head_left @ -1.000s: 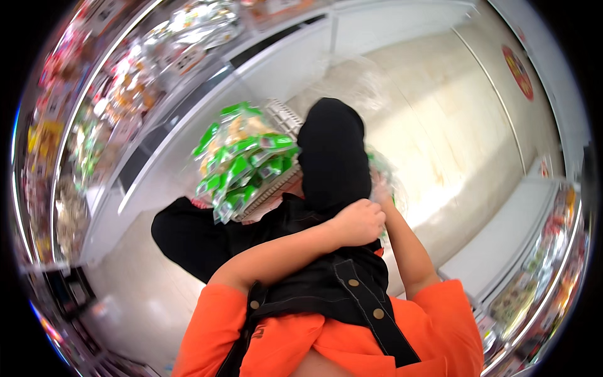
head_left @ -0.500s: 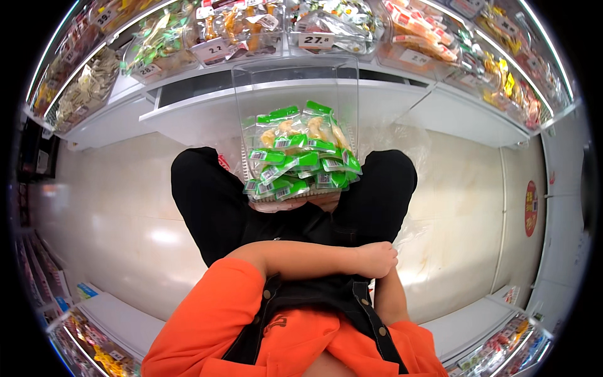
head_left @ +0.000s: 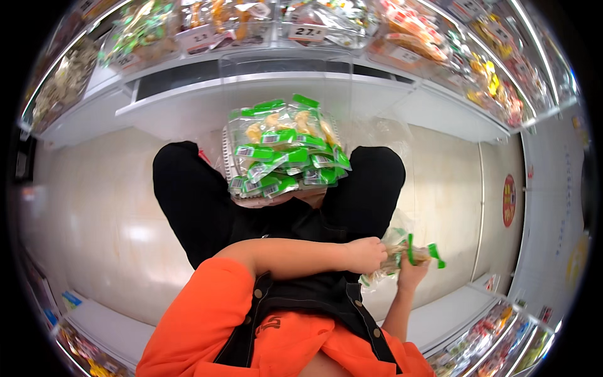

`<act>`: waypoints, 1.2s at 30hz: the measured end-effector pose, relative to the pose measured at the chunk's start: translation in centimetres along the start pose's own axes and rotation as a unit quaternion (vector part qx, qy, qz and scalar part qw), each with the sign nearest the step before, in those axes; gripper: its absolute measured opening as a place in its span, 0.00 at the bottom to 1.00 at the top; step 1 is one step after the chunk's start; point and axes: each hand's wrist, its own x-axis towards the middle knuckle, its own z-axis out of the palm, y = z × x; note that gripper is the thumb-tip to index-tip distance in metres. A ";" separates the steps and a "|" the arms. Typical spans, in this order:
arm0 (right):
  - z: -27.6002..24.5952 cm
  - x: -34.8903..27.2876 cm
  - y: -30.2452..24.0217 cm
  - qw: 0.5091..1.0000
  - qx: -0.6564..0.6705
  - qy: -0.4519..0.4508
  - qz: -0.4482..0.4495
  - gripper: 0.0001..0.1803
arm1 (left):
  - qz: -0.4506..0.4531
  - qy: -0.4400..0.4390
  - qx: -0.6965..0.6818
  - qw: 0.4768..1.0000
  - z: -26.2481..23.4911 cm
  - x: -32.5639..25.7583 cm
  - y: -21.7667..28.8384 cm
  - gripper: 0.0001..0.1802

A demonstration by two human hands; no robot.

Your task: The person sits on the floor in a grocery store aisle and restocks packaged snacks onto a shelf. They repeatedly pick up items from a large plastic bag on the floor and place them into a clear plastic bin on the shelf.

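Observation:
My left arm reaches across my lap, and my left hand (head_left: 366, 255) is closed at the edge of a clear plastic bag (head_left: 375, 277) beside my right thigh. Close by, my right hand (head_left: 413, 274) grips several clear snack packets (head_left: 419, 254) with green tops. These packets are blurred, and the bag partly overlaps them. Between my knees stands a clear plastic bin (head_left: 342, 81), its lower part filled with green-topped packets (head_left: 276, 154) that hold pale, curved pieces of food.
Ahead, a white shelf unit (head_left: 188, 103) carries clear bins of wrapped snacks (head_left: 326, 22) with price tags. More stocked shelves (head_left: 480, 342) stand behind me on both sides. A round red sticker (head_left: 509, 200) marks the pale floor (head_left: 100, 201) at the right.
My right hand has come up into view on the right with green-topped packets and clear plastic. My left hand has shifted little. The whole view has moved slightly.

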 end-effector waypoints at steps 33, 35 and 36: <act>12.7 -1.1 -23.0 0.797 0.384 -0.461 0.072 0.17 | -0.192 0.141 -0.855 0.461 -9.2 -15.1 0.0 0.49; 12.3 -1.4 -23.7 0.781 0.428 -0.433 0.139 0.16 | -0.201 0.153 -0.854 0.455 -8.6 -15.3 0.5 0.48; 12.5 -1.2 -23.7 0.781 0.458 -0.403 0.134 0.16 | -0.159 0.179 -0.880 0.411 -8.3 -14.8 0.6 0.48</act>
